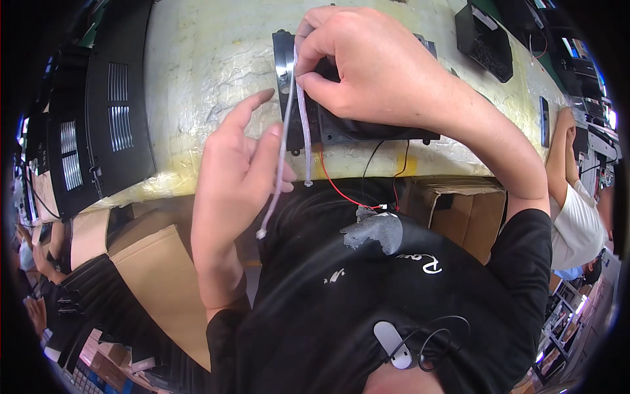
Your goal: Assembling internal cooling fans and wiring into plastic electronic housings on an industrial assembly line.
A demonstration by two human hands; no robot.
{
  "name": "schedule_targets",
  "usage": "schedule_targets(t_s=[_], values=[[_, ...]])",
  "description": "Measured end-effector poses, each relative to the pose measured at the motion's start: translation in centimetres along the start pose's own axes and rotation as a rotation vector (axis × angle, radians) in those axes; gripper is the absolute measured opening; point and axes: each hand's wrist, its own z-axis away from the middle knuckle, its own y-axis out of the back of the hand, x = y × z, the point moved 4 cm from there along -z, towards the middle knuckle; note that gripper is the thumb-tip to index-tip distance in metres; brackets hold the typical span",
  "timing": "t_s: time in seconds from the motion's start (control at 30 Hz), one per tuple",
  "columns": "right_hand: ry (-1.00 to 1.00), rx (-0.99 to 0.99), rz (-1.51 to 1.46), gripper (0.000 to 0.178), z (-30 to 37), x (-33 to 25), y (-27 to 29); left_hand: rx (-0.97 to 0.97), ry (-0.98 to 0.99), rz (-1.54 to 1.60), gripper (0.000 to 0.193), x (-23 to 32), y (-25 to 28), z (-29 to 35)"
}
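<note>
A pale yellow workbench [190, 33] covered in wrinkled film [243, 62] supports a black rectangular assembly [336, 129] near its front edge, an open black bin [465, 36] at far right, and a slim dark bar [545, 122] beyond.

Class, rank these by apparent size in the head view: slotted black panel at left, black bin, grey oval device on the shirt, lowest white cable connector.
1. Slotted black panel
2. Black bin
3. Grey oval device
4. White cable connector
</note>
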Motion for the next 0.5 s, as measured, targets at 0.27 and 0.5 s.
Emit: schedule_targets(t_s=[0.27, 0.5], values=[[-0.043, -0.008, -0.092, 0.013, -0.2, 0.1, 0.1, 0.035, -0.098, -0.704, 0.027, -0.3, -0.5, -0.7], [-0.060, -0.118, 0.067, 0.015, 0.3, 1.0, -0.9, 0.064, -0.370, -0.714, 0.019, 1.2, 0.2, -0.7]])
